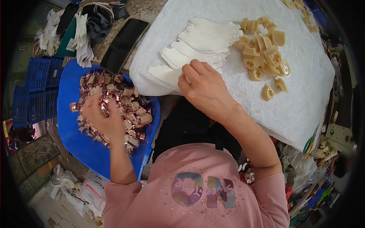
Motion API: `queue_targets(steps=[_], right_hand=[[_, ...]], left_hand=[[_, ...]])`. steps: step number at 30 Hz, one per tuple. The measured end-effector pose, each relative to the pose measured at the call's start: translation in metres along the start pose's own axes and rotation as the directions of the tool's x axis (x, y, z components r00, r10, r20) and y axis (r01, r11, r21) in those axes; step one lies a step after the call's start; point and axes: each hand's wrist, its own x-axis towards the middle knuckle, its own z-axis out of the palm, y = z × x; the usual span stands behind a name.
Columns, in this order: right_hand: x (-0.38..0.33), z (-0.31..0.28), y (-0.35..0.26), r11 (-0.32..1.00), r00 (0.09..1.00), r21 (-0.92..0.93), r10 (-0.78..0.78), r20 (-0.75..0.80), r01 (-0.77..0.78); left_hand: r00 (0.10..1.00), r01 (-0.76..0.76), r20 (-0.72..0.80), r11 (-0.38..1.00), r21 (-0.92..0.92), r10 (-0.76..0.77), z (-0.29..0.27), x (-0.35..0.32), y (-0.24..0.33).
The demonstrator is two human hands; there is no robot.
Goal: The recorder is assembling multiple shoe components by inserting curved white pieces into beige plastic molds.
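My left hand, smeared by motion, is over a blue basin heaped with shiny rose-gold and beige curved pieces. Whether its fingers grip any of them I cannot make out. On a white cloth-covered surface rests my right hand, fingers curled and closed, their tips hidden. It meets the end of the nearest of several thin white curved strips. More strips lie overlapping in a fan beyond it. To their right is a pile of hollow beige curved pieces, with two lying nearer.
A black phone lies beyond the basin, close to the white cloth. Gloves and dark cloths are at the far left, above blue crates. Green-handled scissors are at the cloth's right edge, near plastic bags.
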Motion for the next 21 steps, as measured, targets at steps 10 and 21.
queue_targets(steps=[10, 21], right_hand=[[0.007, 0.002, -0.003, 0.998, 0.997, -0.022, -0.06, 0.041, 0.061], [0.009, 0.006, 0.009, 0.994, 0.994, 0.01, -0.107, -0.001, 0.107]], left_hand=[[0.923, -0.24, 0.093, 0.746, -0.621, 0.374, 0.043, -0.016, 0.08], [0.903, -0.307, 0.045, 0.714, -0.629, 0.427, 0.052, -0.018, 0.091]])
